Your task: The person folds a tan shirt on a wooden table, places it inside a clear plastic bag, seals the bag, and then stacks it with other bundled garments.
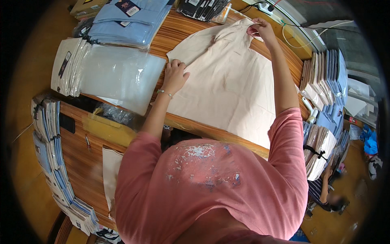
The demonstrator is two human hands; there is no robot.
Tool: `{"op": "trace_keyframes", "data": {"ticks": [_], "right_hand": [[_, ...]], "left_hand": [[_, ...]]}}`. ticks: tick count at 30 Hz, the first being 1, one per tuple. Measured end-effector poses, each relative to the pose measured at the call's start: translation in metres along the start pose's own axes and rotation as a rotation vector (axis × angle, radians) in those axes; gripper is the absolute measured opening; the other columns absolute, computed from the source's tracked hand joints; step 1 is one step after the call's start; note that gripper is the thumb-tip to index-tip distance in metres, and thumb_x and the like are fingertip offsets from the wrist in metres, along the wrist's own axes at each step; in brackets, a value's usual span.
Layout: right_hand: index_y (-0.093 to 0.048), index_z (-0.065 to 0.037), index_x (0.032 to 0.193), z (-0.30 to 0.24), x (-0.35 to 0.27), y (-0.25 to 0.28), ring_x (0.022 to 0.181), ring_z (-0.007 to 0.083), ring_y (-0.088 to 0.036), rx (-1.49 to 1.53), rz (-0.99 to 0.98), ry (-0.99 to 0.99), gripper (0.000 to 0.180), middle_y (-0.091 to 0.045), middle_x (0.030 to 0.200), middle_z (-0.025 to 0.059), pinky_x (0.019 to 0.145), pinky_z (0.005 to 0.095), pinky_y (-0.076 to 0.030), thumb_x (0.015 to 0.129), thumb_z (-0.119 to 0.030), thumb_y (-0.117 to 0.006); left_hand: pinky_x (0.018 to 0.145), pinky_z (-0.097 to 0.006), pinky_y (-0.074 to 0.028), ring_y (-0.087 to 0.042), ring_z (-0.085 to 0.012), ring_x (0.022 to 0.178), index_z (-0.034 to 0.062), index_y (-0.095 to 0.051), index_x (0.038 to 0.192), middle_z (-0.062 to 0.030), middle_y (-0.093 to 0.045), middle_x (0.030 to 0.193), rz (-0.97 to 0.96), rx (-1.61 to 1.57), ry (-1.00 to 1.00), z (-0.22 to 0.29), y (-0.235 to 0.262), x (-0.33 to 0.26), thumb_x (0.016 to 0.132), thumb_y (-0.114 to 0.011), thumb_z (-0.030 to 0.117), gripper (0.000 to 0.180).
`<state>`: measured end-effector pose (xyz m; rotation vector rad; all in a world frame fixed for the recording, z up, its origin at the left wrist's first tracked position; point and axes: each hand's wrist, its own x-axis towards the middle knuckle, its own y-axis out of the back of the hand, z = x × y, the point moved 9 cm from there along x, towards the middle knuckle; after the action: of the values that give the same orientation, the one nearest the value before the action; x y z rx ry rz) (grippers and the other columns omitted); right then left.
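Note:
A cream shirt (227, 81) lies spread over the wood-grain table, its far end gathered into folds. My right hand (262, 30) pinches the cloth at that far end, thumb and fingers closed on it. At the shirt's left edge my left hand (175, 76) rests on the fabric with bent fingers and the thumb apart, not gripping it. Just left of that hand lies a stack of clear plastic bags (122, 73). Under my left fingers the cloth edge is partly hidden.
Bagged cream shirts (69, 67) and folded blue shirts (126, 22) are piled at the left. More folded shirts (319, 77) stand along the right, near a white-handled tool (307, 106). A white cable (290, 42) loops at the far right edge. Another person (325, 191) is at lower right.

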<state>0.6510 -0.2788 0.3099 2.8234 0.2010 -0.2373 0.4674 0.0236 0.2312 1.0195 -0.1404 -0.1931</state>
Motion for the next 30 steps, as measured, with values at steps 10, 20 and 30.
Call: {"op": "trace_keyframes", "data": {"ticks": [10, 20, 30], "right_hand": [[-0.055, -0.007, 0.083, -0.036, -0.117, 0.000, 0.071, 0.0086, -0.058, 0.222, 0.006, 0.042, 0.007, -0.058, 0.073, -0.0011, 0.069, 0.0232, -0.051, 0.083, -0.008, -0.061], [-0.059, -0.008, 0.095, 0.151, -0.373, -0.001, 0.068, 0.0044, -0.055, 0.362, 0.214, -0.475, 0.013, -0.060, 0.077, -0.0036, 0.056, 0.0197, -0.043, 0.082, -0.003, -0.058], [-0.057, -0.003, 0.096, 0.174, -0.413, 0.021, 0.065, 0.0075, -0.058, 0.477, 0.269, -0.432, 0.012, -0.062, 0.081, 0.0017, 0.055, 0.0213, -0.050, 0.085, -0.001, -0.052]], "left_hand": [[0.082, -0.037, -0.043, -0.053, -0.0257, 0.093, 0.0018, -0.055, 0.105, -0.0123, -0.054, 0.104, 0.077, -0.390, 0.050, 0.051, 0.032, -0.029, 0.086, -0.055, 0.030, 0.034], [0.098, -0.041, -0.040, -0.051, -0.0293, 0.113, -0.0043, -0.039, 0.124, -0.0206, -0.052, 0.120, 0.009, -1.702, 0.779, 0.011, -0.063, -0.103, 0.090, -0.038, 0.053, 0.067], [0.095, -0.044, -0.043, -0.050, -0.0301, 0.113, -0.0008, -0.043, 0.120, -0.0179, -0.052, 0.120, 0.233, -1.592, 0.867, -0.034, -0.058, -0.132, 0.094, -0.042, 0.030, 0.041]]}}
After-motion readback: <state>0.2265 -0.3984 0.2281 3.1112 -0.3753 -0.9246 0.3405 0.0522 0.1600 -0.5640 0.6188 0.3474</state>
